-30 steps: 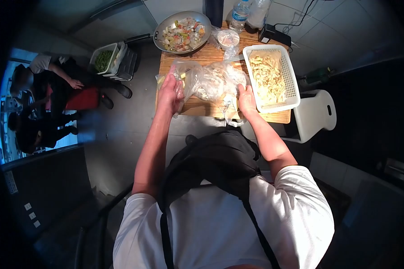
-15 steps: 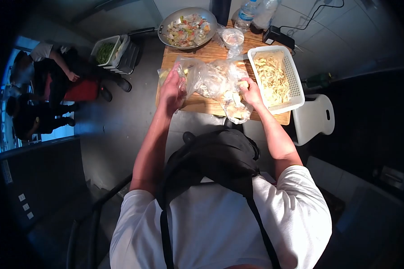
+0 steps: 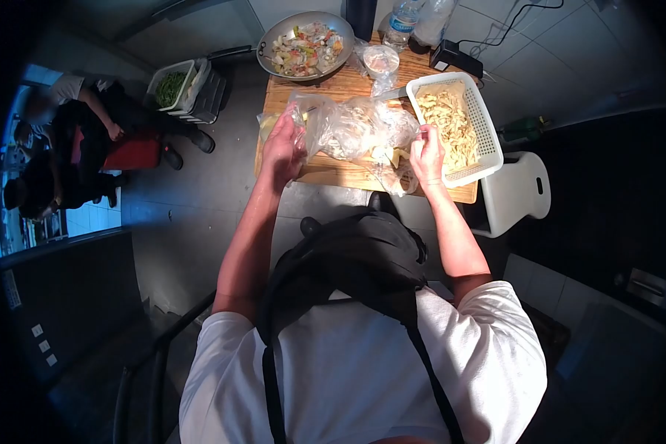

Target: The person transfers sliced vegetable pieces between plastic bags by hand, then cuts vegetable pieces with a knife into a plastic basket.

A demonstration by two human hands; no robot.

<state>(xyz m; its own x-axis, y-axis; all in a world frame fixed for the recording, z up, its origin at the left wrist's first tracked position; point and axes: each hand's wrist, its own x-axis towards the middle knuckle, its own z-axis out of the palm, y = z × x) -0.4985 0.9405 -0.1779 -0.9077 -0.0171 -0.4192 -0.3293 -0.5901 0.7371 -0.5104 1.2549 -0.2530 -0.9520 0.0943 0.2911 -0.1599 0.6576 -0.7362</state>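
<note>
My left hand [image 3: 283,148] is closed around the left end of a clear plastic bag [image 3: 351,133] above the wooden table. The bag is crumpled, with whitish contents that I cannot make out. My right hand [image 3: 428,157] pinches at the bag's right edge, beside the basket. Under and beside the bag lie pale yellowish pieces [image 3: 394,157] and a smaller piece of crumpled plastic [image 3: 396,181]. Just right of my right hand, a white perforated basket [image 3: 487,140] holds pale sliced pieces [image 3: 451,122].
A pan [image 3: 265,55] of mixed chopped food stands at the table's [image 3: 333,175] back left, near a small bowl [image 3: 381,61]. Behind are a water bottle [image 3: 401,28] and a black power adapter [image 3: 455,58]. A white stool [image 3: 522,194] stands right; crates with greens [image 3: 173,87] and people are left.
My right hand has moved slightly right and up, from the pale pieces to the bag's right edge. The bag is stretched further right. My left hand has stayed in place.
</note>
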